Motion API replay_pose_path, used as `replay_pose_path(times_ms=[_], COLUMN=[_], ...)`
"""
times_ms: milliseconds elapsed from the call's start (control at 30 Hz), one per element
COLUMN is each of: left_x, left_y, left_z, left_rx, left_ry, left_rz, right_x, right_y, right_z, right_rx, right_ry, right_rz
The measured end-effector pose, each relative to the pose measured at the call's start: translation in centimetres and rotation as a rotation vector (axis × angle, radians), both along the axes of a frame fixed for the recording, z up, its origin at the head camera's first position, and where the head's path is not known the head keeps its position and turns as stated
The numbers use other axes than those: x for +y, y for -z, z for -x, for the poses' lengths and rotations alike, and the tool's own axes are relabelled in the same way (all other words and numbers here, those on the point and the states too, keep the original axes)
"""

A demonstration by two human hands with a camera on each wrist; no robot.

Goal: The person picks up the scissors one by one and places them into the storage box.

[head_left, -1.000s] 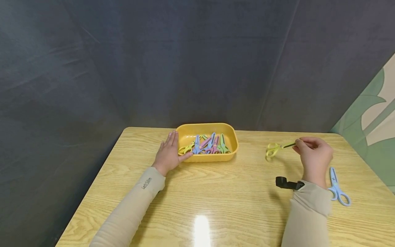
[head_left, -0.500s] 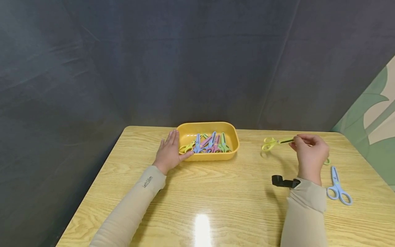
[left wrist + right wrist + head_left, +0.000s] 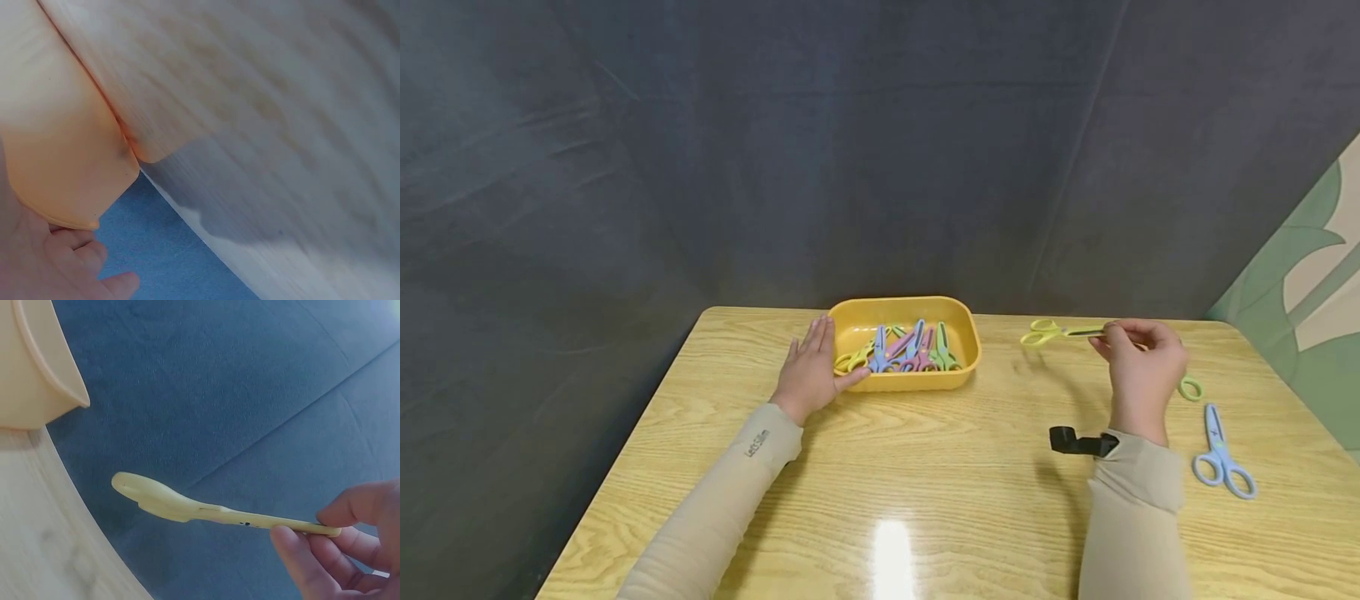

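Observation:
My right hand (image 3: 1148, 367) pinches a pair of yellow scissors (image 3: 1047, 332) by the blade end, held above the table with the handle loops pointing left. In the right wrist view the yellow scissors (image 3: 169, 500) appear edge-on, between thumb and fingers. My left hand (image 3: 808, 375) rests with straight fingers against the left side of a yellow bin (image 3: 973, 350). Inside the bin lie several scissors: yellow, blue (image 3: 880, 352), purple and green (image 3: 943, 348). The left wrist view shows the bin wall (image 3: 69, 144) beside the fingers.
Blue scissors (image 3: 1221, 458) lie on the table to the right of my right forearm. A green handle loop (image 3: 1191, 388) shows beside the right hand, the rest hidden behind it. A dark cloth (image 3: 880, 150) hangs behind the wooden table (image 3: 970, 483).
My right hand has moved left and slightly away with the yellow scissors, which have turned nearly level. A green loop has come into view behind it. The left hand has stayed at the bin.

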State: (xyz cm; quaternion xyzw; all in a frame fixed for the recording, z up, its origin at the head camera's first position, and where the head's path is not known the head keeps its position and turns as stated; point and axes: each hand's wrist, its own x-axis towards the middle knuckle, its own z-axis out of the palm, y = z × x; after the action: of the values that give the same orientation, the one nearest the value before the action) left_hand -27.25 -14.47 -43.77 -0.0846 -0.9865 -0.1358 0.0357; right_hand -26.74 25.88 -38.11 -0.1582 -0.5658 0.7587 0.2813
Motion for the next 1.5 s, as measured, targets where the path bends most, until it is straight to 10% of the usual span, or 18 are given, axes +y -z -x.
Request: replay_pose_path(times_ms=[833, 1500], left_x=[0.0, 0.0], left_y=[0.2, 0.2], left_z=[0.0, 0.2], left_rx=[0.0, -0.023], left_ry=[0.005, -0.01], left_rz=[-0.029, -0.02], right_x=[-3.1, -7.2], right_y=[-0.3, 0.8], right_z=[0.1, 0.6], right_rx=[0.084, 0.031], right_ry=[-0.158, -0.296], right_rz=[0.169, 0.011])
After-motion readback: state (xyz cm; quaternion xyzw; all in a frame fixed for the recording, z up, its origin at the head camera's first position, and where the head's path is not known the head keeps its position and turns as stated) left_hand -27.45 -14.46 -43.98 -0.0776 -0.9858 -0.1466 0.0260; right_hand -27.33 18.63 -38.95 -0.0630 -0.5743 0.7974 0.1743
